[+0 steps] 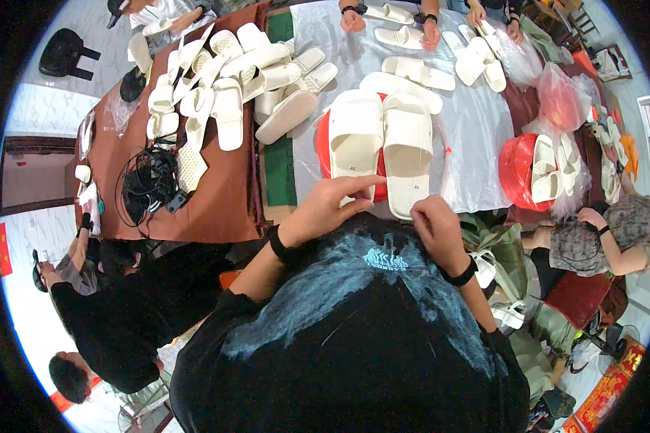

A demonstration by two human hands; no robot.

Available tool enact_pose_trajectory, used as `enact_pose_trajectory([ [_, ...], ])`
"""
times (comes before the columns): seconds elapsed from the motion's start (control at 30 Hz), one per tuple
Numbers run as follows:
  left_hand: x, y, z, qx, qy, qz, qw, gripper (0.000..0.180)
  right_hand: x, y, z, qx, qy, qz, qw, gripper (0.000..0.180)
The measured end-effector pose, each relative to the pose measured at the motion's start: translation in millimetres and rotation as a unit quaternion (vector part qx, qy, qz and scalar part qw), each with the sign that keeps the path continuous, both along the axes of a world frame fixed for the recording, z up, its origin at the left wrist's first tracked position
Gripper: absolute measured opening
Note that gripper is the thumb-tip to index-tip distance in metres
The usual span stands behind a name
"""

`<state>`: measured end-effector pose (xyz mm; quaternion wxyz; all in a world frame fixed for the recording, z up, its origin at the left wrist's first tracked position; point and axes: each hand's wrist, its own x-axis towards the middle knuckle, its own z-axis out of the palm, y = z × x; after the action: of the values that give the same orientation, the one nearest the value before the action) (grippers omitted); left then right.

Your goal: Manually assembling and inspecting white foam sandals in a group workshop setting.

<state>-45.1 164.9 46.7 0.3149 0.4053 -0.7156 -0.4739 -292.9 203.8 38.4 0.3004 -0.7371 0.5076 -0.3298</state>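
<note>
Two cream slide slippers lie side by side, toes away from me, over a round red form on the table. My left hand [332,207] is closed at the heel of the left slipper [356,137], its index finger across the heel and its thumb just below. The heel of the right slipper [408,162] is beside my right hand [438,229], whose fingers are curled together; what they hold, if anything, is hidden. A small printed label shows on each slipper near the heel.
A heap of cream slippers [227,108] covers the brown cloth [224,195] at left, near tangled black cables [148,180]. More slippers [417,72] lie beyond. A red bundle [516,173] with slippers stands at right. Co-workers' hands [430,35] show across the table.
</note>
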Motion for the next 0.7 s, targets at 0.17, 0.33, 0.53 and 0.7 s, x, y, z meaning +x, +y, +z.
enact_pose_trajectory([
  [0.17,3,-2,-23,-0.033,-0.049,-0.072,0.996,0.023,10,6,3,0.036,-0.007,0.052,0.998,0.009],
  [0.33,7,2,-34,-0.046,-0.068,-0.091,0.992,0.013,14,14,6,0.079,-0.009,0.049,0.996,0.01],
  [0.53,8,2,-34,-0.017,-0.09,-0.092,0.992,0.013,16,18,5,0.111,-0.038,0.08,0.99,0.01],
  [0.7,9,-3,-37,0.028,-0.112,-0.103,0.988,0.015,16,13,6,0.133,-0.047,0.119,0.983,0.009],
])
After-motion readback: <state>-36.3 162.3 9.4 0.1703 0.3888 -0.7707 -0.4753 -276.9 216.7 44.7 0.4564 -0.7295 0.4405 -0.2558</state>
